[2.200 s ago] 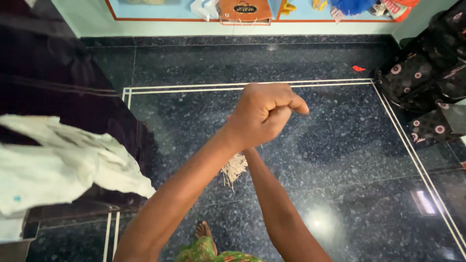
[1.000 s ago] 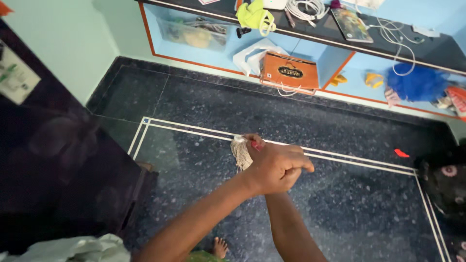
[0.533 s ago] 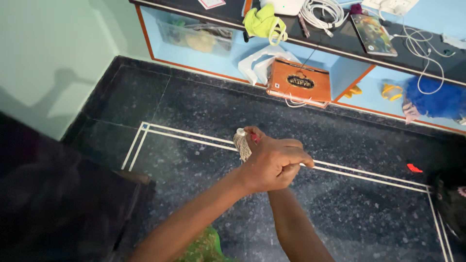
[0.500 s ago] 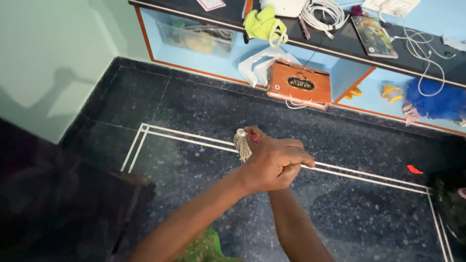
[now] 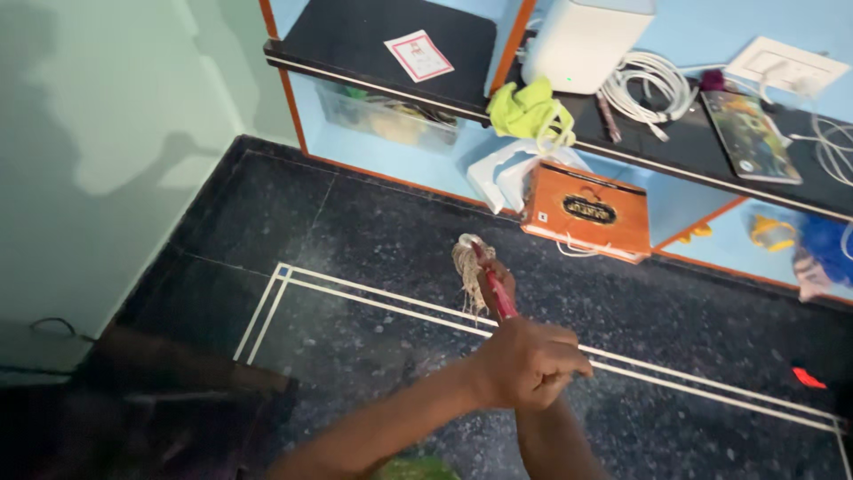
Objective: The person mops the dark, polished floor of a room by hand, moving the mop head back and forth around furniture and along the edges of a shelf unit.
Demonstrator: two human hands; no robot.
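Mop w/ red handle, held in left grip, right grip hidden beneath.

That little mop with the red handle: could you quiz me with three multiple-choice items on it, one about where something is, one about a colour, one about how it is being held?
1. Where does the orange box stand?
A. on the dark floor, against the blue shelf unit
B. on the top shelf
C. in the person's hands

2. What colour is the mop handle?
A. blue
B. red
C. green

3. How is the mop held?
A. it lies loose on the floor
B. it hangs from a wall hook
C. gripped by the handle, with the string head raised away from the person

Answers:
1. A, its lower edge rests on the dark floor under the shelf.
2. B, the thin stick above the hands is red.
3. C, the left hand is wrapped round the handle's end, with the right hand mostly hidden beneath it.
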